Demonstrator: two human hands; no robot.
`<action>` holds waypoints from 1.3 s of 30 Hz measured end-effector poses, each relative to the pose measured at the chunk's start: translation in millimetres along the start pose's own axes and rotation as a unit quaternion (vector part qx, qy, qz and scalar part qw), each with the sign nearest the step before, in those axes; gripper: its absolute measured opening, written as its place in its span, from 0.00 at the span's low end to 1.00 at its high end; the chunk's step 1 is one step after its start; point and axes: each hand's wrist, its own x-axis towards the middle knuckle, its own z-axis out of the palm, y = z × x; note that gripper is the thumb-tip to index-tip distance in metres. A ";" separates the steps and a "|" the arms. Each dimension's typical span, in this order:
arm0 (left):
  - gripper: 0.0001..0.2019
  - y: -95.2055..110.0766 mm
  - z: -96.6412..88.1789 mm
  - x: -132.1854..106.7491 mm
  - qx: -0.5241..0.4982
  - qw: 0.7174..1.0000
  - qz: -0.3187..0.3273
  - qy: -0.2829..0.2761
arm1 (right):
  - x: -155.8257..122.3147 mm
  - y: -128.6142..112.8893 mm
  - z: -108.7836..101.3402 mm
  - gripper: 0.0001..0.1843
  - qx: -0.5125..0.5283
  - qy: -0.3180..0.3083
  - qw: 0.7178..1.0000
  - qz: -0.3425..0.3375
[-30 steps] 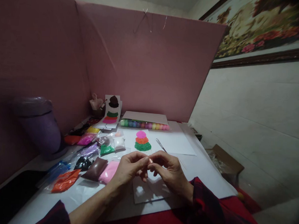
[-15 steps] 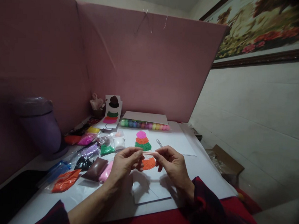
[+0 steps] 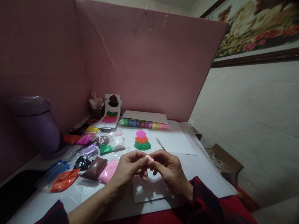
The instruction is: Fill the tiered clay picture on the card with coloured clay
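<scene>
A small piece of pale pink clay (image 3: 149, 157) is pinched between the fingertips of both hands above a white card (image 3: 146, 192). My left hand (image 3: 131, 164) is closed on its left end, thumb against forefinger. From the other side my right hand (image 3: 168, 165) grips it the same way, the two sets of fingertips almost touching. Beyond the hands, the card carries stacked clay layers: a magenta one (image 3: 141, 134), an orange one (image 3: 141, 140) and a green one (image 3: 142, 145). The card's middle part is hidden behind my fingers.
Bags of coloured clay, among them brown (image 3: 95, 168), orange (image 3: 65, 180) and green (image 3: 106, 149), lie to the left. A thin metal tool (image 3: 160, 143) rests beyond my right hand. Behind are a pack of coloured balls (image 3: 145, 124), a decorated card (image 3: 111, 113) and a purple container (image 3: 39, 127).
My hands have drawn together. The pale pink clay, stretched in a thin strip between them before, is now a short bunched piece at the fingertips.
</scene>
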 end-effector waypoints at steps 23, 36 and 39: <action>0.11 2.8 -5.1 3.2 -0.079 0.989 0.004 0.122 | 8.3 7.2 -3.3 0.09 0.036 0.090 0.995 0.035; 0.12 -2.0 -2.3 0.9 -0.024 1.000 -0.007 0.009 | 1.9 4.0 1.3 0.06 0.009 -0.005 1.000 -0.008; 0.12 -3.6 -3.3 1.6 -0.018 1.000 -0.004 0.005 | 1.1 3.2 1.4 0.03 -0.012 0.007 1.000 -0.009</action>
